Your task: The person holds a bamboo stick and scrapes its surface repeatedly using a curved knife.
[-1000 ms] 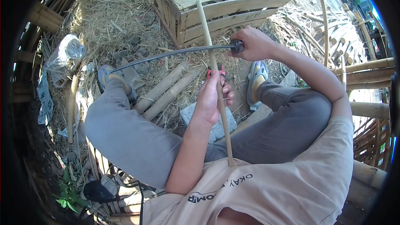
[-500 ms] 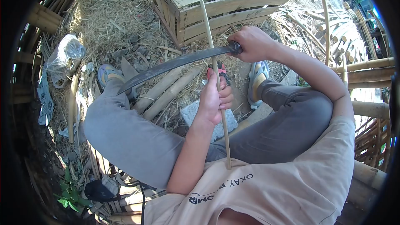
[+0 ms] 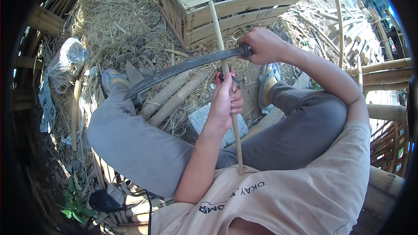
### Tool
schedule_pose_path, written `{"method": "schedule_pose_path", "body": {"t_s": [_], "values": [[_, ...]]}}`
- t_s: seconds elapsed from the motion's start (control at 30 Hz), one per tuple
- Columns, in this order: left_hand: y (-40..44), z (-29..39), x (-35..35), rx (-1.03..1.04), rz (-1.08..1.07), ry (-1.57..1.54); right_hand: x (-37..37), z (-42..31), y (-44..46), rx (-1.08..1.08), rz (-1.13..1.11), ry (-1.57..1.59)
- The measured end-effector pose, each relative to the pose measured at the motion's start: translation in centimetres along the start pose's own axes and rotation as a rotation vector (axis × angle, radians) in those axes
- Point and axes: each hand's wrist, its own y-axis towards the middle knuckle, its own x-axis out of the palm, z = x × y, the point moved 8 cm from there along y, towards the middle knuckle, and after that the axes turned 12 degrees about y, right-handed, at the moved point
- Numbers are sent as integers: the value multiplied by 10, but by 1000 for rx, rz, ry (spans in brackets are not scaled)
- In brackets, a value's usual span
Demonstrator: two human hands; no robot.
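Observation:
My left hand (image 3: 223, 106) is closed around a thin bamboo stick (image 3: 237, 143), its thumb lying along the stick. The stick's lower end meets the front of my shirt, and its upper end reaches up in front of the wooden crate. My right hand (image 3: 264, 46) grips the dark handle of a machete, whose long curved blade (image 3: 174, 69) points left toward my left shin. The blade crosses the stick just above my left hand, close to the handle end. Whether its edge bites into the stick, I cannot tell.
A slatted wooden crate (image 3: 237, 8) stands ahead on straw. Between my feet lie bamboo pieces (image 3: 178, 98), a pale stone block (image 3: 200, 119) and a red-and-black object (image 3: 219, 77). Plastic wrapping (image 3: 69, 56) is at left, cut bamboo (image 3: 359, 39) at right, a black cap-like item (image 3: 104, 199) lower left.
My left thumb has shifted slightly right onto the stick, which now shows a broader face. The machete and my right hand stay almost in the same place.

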Motion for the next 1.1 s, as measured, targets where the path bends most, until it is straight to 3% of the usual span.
{"method": "schedule_pose_path", "body": {"t_s": [0.33, 0.53, 1.1], "values": [[1, -3, 1, 15, 135, -79, 5, 3, 2, -38, 6, 5], [0, -2, 2, 36, 56, -105, 9, 4, 2, -31, 49, 35], [6, -8, 1, 79, 80, -47, 5, 32, 9, 88, 128, -65]]}}
